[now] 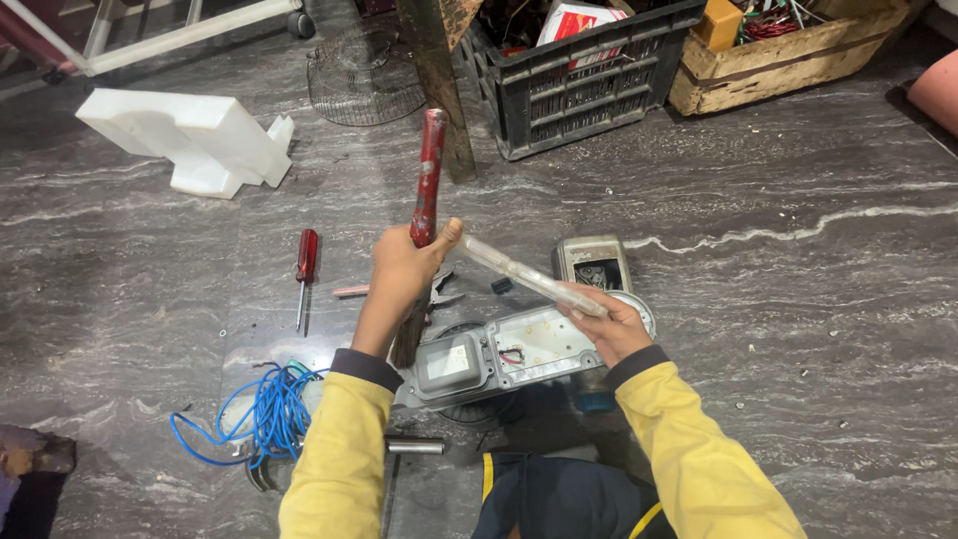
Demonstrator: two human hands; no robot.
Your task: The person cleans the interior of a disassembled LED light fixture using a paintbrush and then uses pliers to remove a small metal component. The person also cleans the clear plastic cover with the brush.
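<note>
Left hand (404,268) gripping red-handled tool (429,180), its head hidden, right hand (611,324) pinching clear strip (519,271) above grey casing (499,354)

Open floor (798,299) is left to the right of the grey casing (499,354). To the left, passage is narrowed by a red screwdriver (305,271) and blue wire (259,414). Ahead, the way is blocked by a black crate (589,90) and a post (439,90).

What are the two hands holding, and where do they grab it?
The left hand grips a red-handled tool near the lower end of its handle. The right hand holds a clear plastic strip by its near end.
</note>
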